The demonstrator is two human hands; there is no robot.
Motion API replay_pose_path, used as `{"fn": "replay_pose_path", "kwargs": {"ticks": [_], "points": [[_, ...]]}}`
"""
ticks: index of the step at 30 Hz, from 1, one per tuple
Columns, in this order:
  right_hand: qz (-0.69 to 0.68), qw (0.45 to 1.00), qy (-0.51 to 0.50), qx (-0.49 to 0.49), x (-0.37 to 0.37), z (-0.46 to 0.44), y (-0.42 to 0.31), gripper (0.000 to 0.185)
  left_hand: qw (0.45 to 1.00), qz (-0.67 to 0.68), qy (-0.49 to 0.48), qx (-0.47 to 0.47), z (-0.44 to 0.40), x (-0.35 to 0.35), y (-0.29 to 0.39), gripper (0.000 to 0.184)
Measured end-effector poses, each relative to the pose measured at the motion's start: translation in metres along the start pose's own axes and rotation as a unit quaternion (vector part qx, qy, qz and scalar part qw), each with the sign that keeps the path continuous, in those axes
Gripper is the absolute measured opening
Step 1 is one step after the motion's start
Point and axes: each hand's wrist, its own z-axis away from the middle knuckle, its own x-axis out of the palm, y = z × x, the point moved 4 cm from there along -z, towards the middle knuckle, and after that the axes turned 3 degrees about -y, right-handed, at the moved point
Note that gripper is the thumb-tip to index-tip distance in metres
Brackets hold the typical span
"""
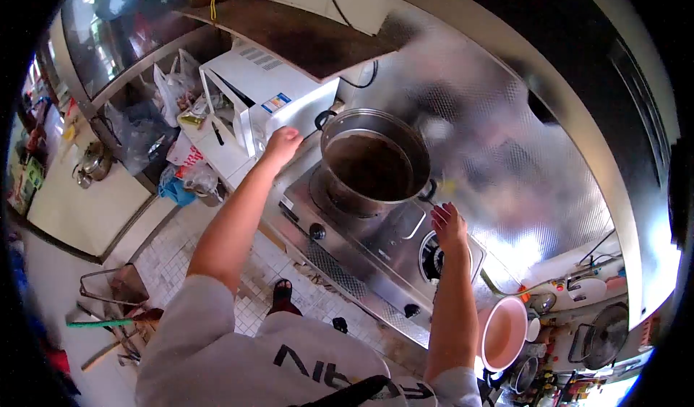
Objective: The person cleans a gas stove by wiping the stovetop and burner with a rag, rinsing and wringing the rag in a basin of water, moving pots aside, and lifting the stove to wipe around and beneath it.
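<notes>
A large steel pot [421, 141] stands on the left burner of the gas stove [376, 244], with dark contents inside. Two black handles stick out from its sides. My left hand [284, 145] is curled closed just left of the pot's left handle [324, 120], apart from it, with nothing visible in the fingers. Near the right handle [429, 189], my right hand [450, 226] is held up with its fingers stretched out, above the right burner [431, 257]. I see nothing in its grasp.
A white microwave [278, 85] stands behind my left hand, below a brown shelf [289, 35]. A pink basin [504, 333] sits right of the stove, near a lidded pan [606, 336]. Plastic bags [173, 82] and a knife [217, 134] lie left.
</notes>
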Motion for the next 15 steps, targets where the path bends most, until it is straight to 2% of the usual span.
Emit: {"fn": "replay_pose_path", "kwargs": {"ticks": [2,3,4,6,9,10,11,12,13,14,15], "points": [[0.035,0.999,0.018,0.000,0.020,-0.024,0.006,0.032,0.996,-0.088,0.007,-0.018,-0.046,0.011,-0.002,0.051],[0.049,0.998,0.029,0.000,0.027,-0.031,0.007,0.029,0.996,-0.048,-0.034,-0.067,-0.062,0.023,-0.003,0.059],[0.063,0.998,0.030,-0.012,0.034,-0.033,0.008,0.027,0.999,-0.006,0.035,-0.022,-0.069,0.035,-0.001,0.050],[0.092,0.994,0.037,-0.034,0.041,-0.028,0.007,0.023,0.979,0.147,-0.109,-0.089,-0.089,0.054,-0.004,0.037],[0.158,0.980,0.102,-0.063,0.050,-0.009,-0.003,0.019,0.968,0.224,-0.098,-0.057,-0.089,0.071,0.002,0.026],[0.187,0.972,0.122,-0.075,0.049,-0.005,-0.005,0.019,0.971,0.218,-0.087,-0.047,-0.077,0.066,0.009,0.026],[0.156,0.978,0.108,-0.080,0.035,-0.006,-0.005,0.030,0.976,0.199,-0.081,-0.034,-0.063,0.055,0.013,0.025],[0.144,0.978,0.114,-0.096,0.049,0.021,-0.020,0.028,0.981,0.179,-0.076,-0.020,-0.050,0.046,0.016,0.024],[0.153,0.979,0.084,-0.103,0.058,0.045,-0.034,0.025,0.970,0.226,-0.091,-0.015,-0.030,0.033,0.017,0.023],[0.121,0.979,0.128,-0.107,0.080,0.072,-0.047,0.022,0.956,0.272,-0.108,-0.012,-0.007,0.014,0.017,0.024],[0.149,0.978,0.089,-0.115,0.086,0.080,-0.055,0.023,0.951,0.292,-0.097,-0.015,0.019,-0.010,0.024,0.026]]}}
